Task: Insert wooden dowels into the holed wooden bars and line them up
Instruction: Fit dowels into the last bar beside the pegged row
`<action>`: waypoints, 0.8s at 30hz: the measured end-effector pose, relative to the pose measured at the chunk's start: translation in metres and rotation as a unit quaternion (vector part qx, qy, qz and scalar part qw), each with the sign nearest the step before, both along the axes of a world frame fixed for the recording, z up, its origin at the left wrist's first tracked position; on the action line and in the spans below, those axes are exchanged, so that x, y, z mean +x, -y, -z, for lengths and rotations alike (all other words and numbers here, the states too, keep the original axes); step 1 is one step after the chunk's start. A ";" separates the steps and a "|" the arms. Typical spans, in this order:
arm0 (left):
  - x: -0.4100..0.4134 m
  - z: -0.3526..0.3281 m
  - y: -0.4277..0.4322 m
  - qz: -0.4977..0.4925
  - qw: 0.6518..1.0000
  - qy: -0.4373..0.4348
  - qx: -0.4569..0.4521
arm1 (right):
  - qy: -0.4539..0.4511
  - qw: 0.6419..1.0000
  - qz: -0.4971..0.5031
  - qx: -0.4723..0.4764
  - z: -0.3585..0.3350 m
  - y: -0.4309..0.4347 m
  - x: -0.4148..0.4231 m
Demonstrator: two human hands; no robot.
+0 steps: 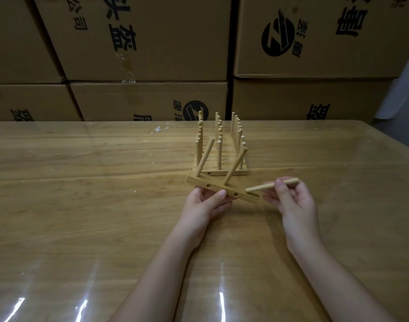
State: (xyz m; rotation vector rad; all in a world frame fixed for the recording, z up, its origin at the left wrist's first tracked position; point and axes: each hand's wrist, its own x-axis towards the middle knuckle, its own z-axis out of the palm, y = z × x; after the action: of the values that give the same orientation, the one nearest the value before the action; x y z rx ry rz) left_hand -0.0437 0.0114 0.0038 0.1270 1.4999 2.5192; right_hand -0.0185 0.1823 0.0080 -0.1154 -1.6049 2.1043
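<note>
My left hand (204, 204) grips a holed wooden bar (216, 188) from below, tilted, a little above the table. Two dowels (235, 166) stand in it, leaning to the right. My right hand (290, 197) pinches a loose dowel (272, 185) that lies almost level. Its left tip sits just at the bar's right end. Behind them, a row of finished bars with upright dowels (219, 145) stands lined up on the table.
The wooden table (82, 205) has a glossy clear cover with glare streaks near me. Stacked cardboard boxes (147, 43) form a wall right behind its far edge. A small white scrap (158, 129) lies at the back.
</note>
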 end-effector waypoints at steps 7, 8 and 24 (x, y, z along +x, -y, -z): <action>0.001 -0.001 -0.001 0.001 1.000 -0.020 -0.011 | 0.032 0.999 -0.018 -0.030 0.000 -0.001 0.000; 0.001 -0.002 -0.001 0.001 1.000 -0.021 -0.011 | 0.038 0.999 -0.019 -0.033 0.000 -0.001 0.000; 0.004 -0.002 -0.002 0.014 1.000 -0.013 -0.013 | 0.066 0.993 -0.092 -0.033 0.001 0.001 0.000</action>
State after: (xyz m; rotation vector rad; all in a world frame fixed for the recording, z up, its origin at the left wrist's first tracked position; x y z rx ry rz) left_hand -0.0400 0.0129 0.0057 0.1753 1.5282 2.4857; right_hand -0.0186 0.1811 0.0068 -0.1351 -1.6778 2.3359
